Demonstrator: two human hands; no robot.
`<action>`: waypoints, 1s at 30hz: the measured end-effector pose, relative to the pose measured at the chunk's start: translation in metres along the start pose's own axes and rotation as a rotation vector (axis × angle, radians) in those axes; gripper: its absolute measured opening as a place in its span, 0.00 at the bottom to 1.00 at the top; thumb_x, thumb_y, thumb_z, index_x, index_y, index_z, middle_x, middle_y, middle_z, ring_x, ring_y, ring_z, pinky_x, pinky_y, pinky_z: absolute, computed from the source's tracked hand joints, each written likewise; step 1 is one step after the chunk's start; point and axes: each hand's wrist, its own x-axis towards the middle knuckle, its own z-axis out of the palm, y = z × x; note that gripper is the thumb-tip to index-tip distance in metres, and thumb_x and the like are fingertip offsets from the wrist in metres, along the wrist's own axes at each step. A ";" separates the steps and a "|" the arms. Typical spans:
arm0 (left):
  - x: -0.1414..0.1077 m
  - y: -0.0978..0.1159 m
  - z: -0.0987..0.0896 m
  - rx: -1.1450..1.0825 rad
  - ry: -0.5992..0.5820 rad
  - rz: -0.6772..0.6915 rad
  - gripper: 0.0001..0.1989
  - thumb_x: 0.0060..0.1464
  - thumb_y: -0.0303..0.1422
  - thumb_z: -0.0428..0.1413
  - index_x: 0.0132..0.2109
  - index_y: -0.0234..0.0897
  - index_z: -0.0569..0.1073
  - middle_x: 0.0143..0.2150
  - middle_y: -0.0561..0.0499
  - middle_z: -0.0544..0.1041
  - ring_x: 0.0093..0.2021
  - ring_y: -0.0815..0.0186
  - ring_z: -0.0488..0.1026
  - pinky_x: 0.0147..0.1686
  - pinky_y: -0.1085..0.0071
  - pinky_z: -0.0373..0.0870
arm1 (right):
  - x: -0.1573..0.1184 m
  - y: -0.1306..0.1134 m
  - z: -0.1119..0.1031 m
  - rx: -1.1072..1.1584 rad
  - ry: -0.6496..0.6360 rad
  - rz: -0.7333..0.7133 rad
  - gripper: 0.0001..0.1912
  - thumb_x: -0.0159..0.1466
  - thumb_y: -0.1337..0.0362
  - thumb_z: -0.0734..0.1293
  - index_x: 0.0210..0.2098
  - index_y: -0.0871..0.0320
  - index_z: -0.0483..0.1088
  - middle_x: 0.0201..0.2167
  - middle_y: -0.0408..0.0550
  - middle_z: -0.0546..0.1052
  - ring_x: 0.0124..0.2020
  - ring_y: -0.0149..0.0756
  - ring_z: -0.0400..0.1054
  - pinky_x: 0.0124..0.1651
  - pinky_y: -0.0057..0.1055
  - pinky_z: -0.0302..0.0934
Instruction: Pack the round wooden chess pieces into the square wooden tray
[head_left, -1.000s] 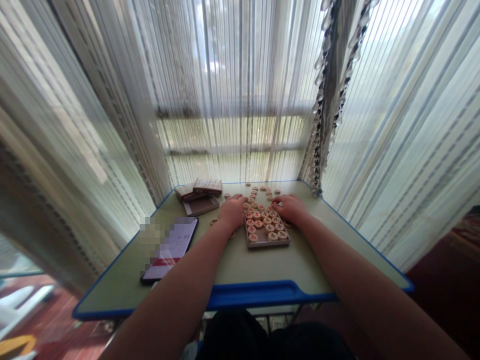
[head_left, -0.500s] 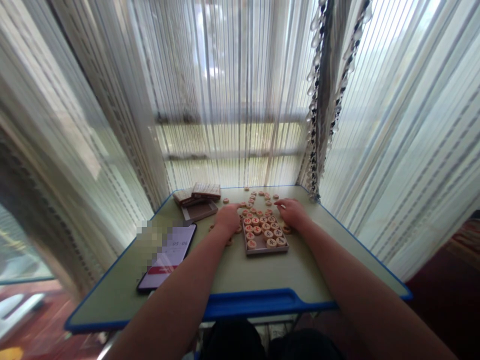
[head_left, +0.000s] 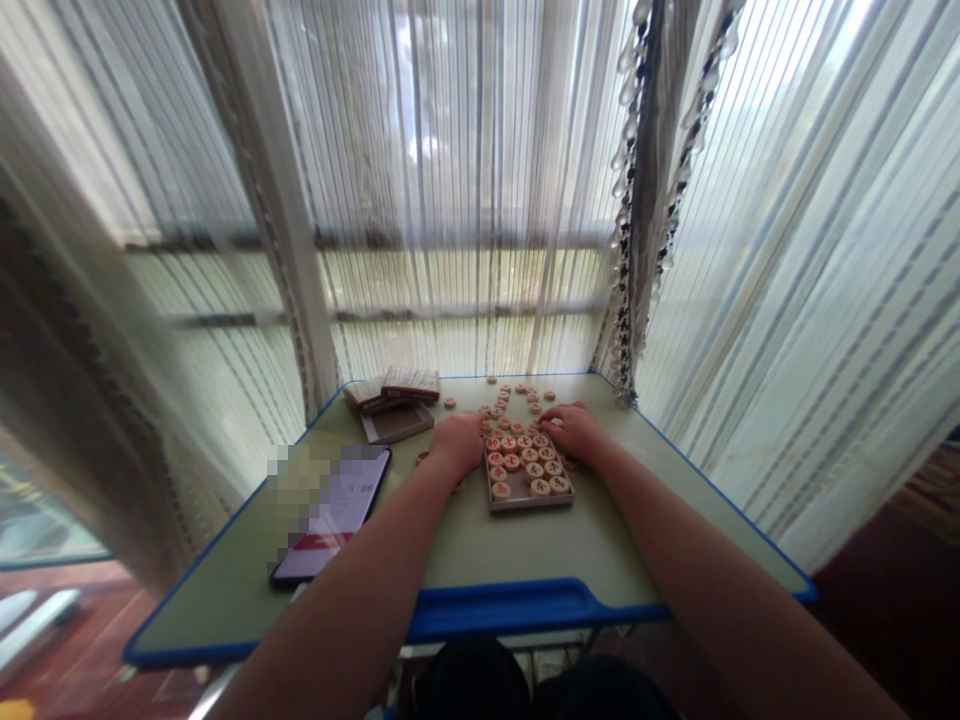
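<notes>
Right hand point(head_left: 574, 432) has drawn in over the shallow brown tray point(head_left: 529, 505) of round wooden xiangqi discs point(head_left: 512, 462), left hand point(head_left: 459, 443) at its nine o'clock; whether the fingers grasp anything cannot be told. Loose discs point(head_left: 534, 407) at twelve o'clock call for gathering next.

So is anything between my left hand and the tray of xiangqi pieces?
Nothing visible: the left hand lies right at the left edge of the tray, with no object showing between them.
</notes>
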 end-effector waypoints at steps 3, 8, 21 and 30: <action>0.000 -0.001 0.000 -0.025 -0.031 0.044 0.17 0.50 0.27 0.49 0.46 0.45 0.73 0.48 0.52 0.74 0.47 0.66 0.70 0.46 0.74 0.65 | 0.000 0.000 0.000 -0.009 -0.009 0.012 0.15 0.61 0.58 0.58 0.39 0.51 0.75 0.41 0.45 0.77 0.43 0.39 0.66 0.51 0.35 0.52; 0.000 0.001 0.002 0.018 -0.024 -0.007 0.16 0.49 0.27 0.47 0.43 0.41 0.75 0.43 0.48 0.76 0.44 0.63 0.72 0.45 0.68 0.66 | -0.002 -0.002 -0.006 -0.065 0.000 0.090 0.15 0.59 0.54 0.60 0.37 0.51 0.75 0.37 0.46 0.77 0.43 0.42 0.63 0.46 0.34 0.54; -0.002 0.003 -0.004 0.042 -0.054 0.012 0.16 0.49 0.27 0.48 0.41 0.43 0.76 0.43 0.50 0.77 0.43 0.64 0.72 0.43 0.72 0.66 | -0.005 -0.004 -0.007 -0.049 0.012 0.125 0.11 0.56 0.56 0.64 0.32 0.54 0.74 0.35 0.47 0.77 0.41 0.43 0.62 0.43 0.34 0.55; -0.002 0.003 -0.002 0.035 -0.023 -0.007 0.14 0.49 0.27 0.48 0.40 0.44 0.75 0.41 0.50 0.77 0.43 0.64 0.72 0.44 0.70 0.66 | -0.007 -0.017 -0.017 0.045 0.203 0.036 0.09 0.56 0.61 0.63 0.34 0.55 0.73 0.34 0.46 0.76 0.39 0.39 0.62 0.46 0.34 0.56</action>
